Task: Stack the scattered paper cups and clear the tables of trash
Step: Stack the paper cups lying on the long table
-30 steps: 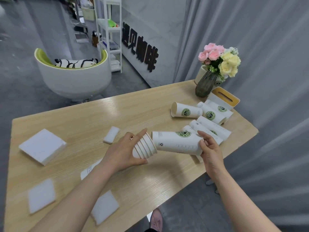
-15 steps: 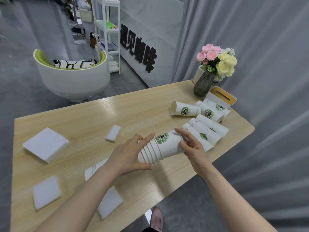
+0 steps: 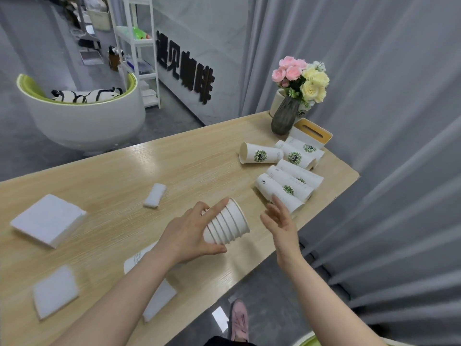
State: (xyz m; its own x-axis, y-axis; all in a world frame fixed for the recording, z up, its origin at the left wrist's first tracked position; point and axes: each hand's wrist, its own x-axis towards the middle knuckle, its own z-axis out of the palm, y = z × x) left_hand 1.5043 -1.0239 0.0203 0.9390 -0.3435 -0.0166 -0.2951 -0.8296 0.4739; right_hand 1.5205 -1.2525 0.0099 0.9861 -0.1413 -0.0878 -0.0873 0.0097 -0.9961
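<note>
The right hand (image 3: 280, 221) is now free, fingers spread, having pushed its cup fully home. Just to its left, the left hand (image 3: 189, 233) grips the nested stack (image 3: 228, 227). Loose cups (image 3: 279, 193) lie just beyond the right fingertips, likely next.
</note>
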